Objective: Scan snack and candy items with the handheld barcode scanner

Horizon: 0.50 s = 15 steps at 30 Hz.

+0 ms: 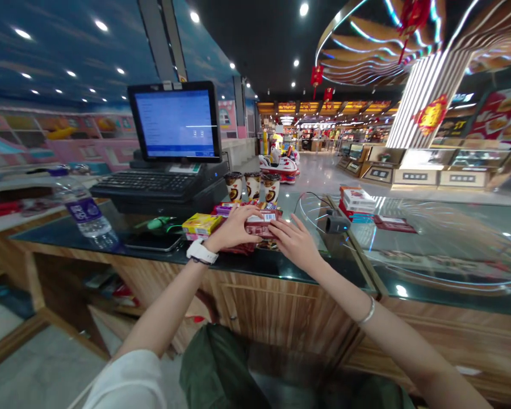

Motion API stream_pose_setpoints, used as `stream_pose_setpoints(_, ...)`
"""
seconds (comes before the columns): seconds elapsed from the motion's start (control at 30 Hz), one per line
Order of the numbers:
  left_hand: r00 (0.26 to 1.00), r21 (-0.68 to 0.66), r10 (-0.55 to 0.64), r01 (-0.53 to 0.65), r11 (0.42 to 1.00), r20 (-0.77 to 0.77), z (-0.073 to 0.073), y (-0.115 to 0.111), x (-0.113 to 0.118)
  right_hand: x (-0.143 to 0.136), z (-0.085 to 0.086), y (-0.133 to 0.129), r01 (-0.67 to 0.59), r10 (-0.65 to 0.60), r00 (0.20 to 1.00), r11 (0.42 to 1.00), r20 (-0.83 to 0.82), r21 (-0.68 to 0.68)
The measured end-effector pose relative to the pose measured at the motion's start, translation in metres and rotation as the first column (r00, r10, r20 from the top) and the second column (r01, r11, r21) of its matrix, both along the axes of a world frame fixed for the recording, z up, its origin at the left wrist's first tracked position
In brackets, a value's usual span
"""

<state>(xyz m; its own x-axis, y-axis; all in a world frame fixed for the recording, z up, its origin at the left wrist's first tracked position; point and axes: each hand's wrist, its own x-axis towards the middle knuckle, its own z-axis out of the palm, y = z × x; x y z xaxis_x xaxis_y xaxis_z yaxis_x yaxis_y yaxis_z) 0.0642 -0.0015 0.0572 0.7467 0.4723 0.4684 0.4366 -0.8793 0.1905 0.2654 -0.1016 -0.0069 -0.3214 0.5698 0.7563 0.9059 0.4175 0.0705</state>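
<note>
My left hand (237,228), with a white watch at its wrist, has its fingers and thumb around a dark red box (262,225) with a white barcode label. My right hand (296,241) touches the right end of this box with its fingertips, fingers stretched out. Yellow boxes (202,224) lie just left of my left hand. Behind the hands stand three patterned cups (252,187) with dark lids. More colourful packets lie partly hidden under and behind my hands.
A monitor (176,122) and keyboard (147,183) stand at the left, near a water bottle (85,210). A black scanner (336,222), stacked boxes (357,200) and a dark red flat packet (394,223) are on the right.
</note>
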Motion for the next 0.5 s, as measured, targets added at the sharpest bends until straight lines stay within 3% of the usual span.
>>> stream_pose_setpoints(0.23, 0.992, -0.109, 0.046, -0.059, 0.992, -0.117, 0.010, 0.031, -0.043, -0.049, 0.000, 0.028, -0.075, 0.073, 0.993, 0.997, -0.094, -0.016)
stream_pose_setpoints(0.5, 0.985, -0.174, 0.102, -0.126, 0.977, -0.143, 0.003, 0.054, -0.054, -0.079, -0.003, 0.049, -0.041, 0.030, 0.990, 0.996, -0.141, -0.079)
